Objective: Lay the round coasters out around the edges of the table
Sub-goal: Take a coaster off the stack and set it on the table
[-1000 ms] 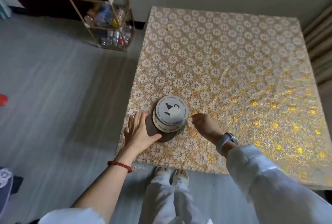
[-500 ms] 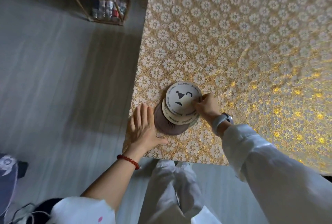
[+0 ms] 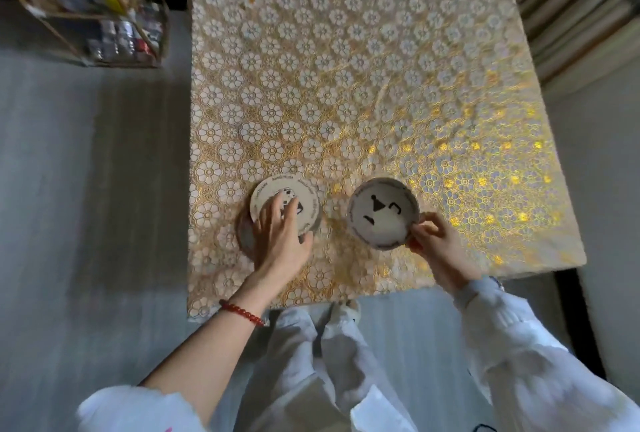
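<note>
Gold-and-white flowered cloth covered the table (image 3: 363, 60) as the right hand (image 3: 437, 247) pinched one round coaster (image 3: 381, 213) by its rim, while the left hand (image 3: 282, 244) pressed flat, fingers spread, on the coaster stack (image 3: 277, 194) just beside it.

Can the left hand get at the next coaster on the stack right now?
Probably yes: the left hand already lies flat on the stack's top coaster, nothing covers it, and the right hand holds the lifted coaster off to the side.
</note>
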`<state>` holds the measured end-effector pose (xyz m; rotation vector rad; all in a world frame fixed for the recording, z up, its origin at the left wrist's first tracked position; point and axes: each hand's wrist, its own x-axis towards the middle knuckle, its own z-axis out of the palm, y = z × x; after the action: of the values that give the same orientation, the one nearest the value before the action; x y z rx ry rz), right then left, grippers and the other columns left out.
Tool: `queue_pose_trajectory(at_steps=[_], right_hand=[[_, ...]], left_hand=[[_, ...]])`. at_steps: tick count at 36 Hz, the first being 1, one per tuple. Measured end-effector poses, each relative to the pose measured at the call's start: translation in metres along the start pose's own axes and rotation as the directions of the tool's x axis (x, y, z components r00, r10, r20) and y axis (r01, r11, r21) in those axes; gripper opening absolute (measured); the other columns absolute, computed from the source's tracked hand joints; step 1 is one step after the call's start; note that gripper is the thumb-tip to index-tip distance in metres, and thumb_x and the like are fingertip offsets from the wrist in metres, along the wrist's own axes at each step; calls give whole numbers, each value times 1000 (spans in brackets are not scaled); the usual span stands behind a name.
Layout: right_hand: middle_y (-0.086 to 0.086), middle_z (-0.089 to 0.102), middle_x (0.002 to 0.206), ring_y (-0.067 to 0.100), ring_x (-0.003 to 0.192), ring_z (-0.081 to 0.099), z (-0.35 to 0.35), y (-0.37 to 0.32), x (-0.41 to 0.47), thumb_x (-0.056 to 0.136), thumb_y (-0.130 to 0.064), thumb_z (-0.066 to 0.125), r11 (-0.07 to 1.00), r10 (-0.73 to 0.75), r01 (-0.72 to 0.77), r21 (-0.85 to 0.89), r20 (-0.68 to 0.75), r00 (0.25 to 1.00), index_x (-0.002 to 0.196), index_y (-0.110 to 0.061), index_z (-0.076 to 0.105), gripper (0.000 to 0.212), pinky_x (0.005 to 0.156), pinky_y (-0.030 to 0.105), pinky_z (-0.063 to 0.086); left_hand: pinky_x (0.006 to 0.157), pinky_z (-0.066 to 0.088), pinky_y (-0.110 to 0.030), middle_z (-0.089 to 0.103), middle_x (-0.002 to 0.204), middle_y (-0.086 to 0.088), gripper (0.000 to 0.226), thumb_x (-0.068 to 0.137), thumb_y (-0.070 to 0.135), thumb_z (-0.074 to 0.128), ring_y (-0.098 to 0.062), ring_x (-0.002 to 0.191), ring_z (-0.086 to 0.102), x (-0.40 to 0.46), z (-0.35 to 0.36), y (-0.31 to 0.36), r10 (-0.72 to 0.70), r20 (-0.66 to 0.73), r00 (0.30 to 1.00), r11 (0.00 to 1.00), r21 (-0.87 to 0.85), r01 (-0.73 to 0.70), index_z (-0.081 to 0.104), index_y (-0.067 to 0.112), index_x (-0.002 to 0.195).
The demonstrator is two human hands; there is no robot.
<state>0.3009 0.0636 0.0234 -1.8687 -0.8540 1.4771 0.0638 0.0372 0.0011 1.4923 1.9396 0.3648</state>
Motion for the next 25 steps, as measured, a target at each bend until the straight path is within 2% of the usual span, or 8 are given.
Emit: queue_pose_trajectory(at_steps=[3,5,7,10,13,17,20,25], right_hand=[[12,50,66,16,54,52,-24,21,-1,88,5,46,999,53,-53,10,-49,997,91,-5,46,10,44,14,48],[12,50,64,9,45,55,-33,36,0,87,8,47,996,78,-81,-37,-59,995,92,-3,47,12,42,13,47],[10,53,65,5,40,54,-38,48,3,85,10,49,979,65,-79,-186,-78,995,90,-1,51,13,37,9,45],[13,59,74,10,50,54,-44,59,9,81,12,50,919,-14,-17,-394,-76,997,91,7,56,12,35,4,40],[17,62,79,19,60,57,-49,62,11,80,6,54,875,-35,15,-484,-33,999,93,6,57,13,46,14,49],[10,60,72,20,67,56,-54,60,12,75,2,55,815,-51,60,-576,32,998,80,1,62,9,52,24,40],[8,55,60,22,57,49,-56,60,17,78,-3,51,780,-67,70,-622,29,997,62,-10,56,18,57,27,35],[17,68,87,25,70,59,-53,54,23,88,-13,49,848,-115,64,-527,-65,991,102,-2,58,20,65,35,50]], left_hand=[[114,19,-38,15,151,-6,60,85,12,57,-20,138,15,-4,21,26,87,54,995,988,-132,-79,30,16,139],[113,14,-29,13,152,-3,59,87,11,54,-19,140,11,-9,40,37,120,120,986,980,-173,-98,29,17,140],[116,9,-35,12,153,-3,62,87,16,54,-22,141,6,-15,61,42,141,190,972,988,-87,-127,24,16,142],[116,6,-48,4,155,-4,72,85,27,56,-23,142,-4,-23,89,42,110,278,954,990,57,-131,16,17,143],[114,-4,-56,-11,156,-6,88,80,38,63,-24,141,-18,-30,107,42,88,312,946,976,164,-145,7,18,144],[105,-19,-51,-22,153,-9,103,73,49,67,-26,138,-27,-30,115,42,82,305,949,957,243,-160,-1,18,145],[102,-20,-51,-24,153,-6,109,70,45,72,-21,136,-31,-26,115,45,61,278,959,963,236,-130,-4,21,145],[105,-16,-52,-24,153,-7,111,68,45,74,-22,137,-29,-23,116,49,21,275,961,957,274,-99,-3,22,145]])
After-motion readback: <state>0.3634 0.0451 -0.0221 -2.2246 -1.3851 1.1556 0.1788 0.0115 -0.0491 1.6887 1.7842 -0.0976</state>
